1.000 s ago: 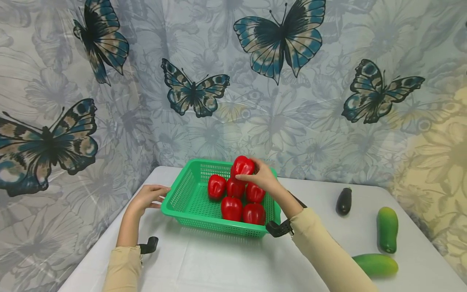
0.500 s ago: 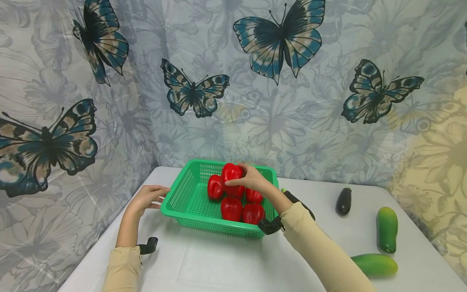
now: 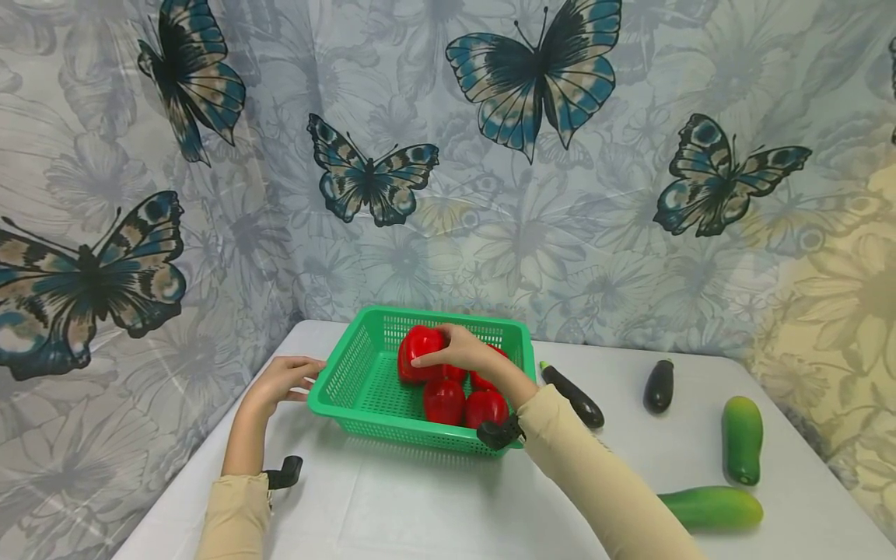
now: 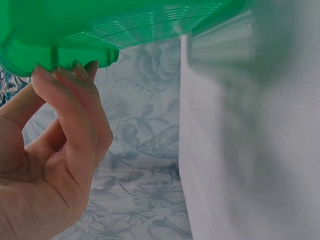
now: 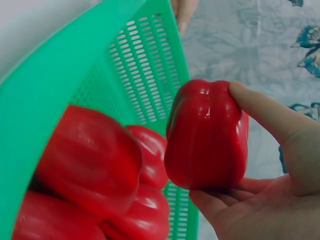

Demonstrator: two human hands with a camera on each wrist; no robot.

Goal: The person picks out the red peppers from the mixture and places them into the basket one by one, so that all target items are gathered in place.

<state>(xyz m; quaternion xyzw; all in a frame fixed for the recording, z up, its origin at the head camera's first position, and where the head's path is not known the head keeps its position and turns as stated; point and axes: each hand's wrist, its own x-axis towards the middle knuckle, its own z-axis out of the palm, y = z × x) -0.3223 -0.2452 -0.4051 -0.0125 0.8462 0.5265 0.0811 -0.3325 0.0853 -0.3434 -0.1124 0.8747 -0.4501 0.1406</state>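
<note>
**Red pepper held over the green basket**

Here, from the head view, the right hand [image 3: 458, 354] reaches forward over the green perforated plastic basket [image 3: 350, 372], its forearm in a beige sleeve crossing the basket's near right corner. Its fingers and thumb are clamped on a glossy red bell pepper [image 3: 418, 354], held above the basket's middle, over the other red peppers [image 3: 462, 404] lying inside. The left hand [image 3: 283, 379] lies at the basket's left rim, fingers fairly straight and touching it. The basket stands toward the far left part of the white table [image 3: 420, 505]. A long dark aubergine [image 3: 574, 395] lies just right of the basket; a short dark aubergine [image 3: 659, 385] and two green mangoes [image 3: 743, 439] lie toward the table's right edge.

In the left wrist view, the left hand [image 4: 55, 150] has its fingertips [image 4: 75, 70] up against the underside of the basket's rim [image 4: 100, 30], gripping nothing.

In the right wrist view, the right hand [image 5: 260, 175] pinches the red pepper [image 5: 207, 135] between thumb and fingers, upright, beside the basket wall [image 5: 145, 70] and just clear of the piled peppers [image 5: 95, 170].
</note>
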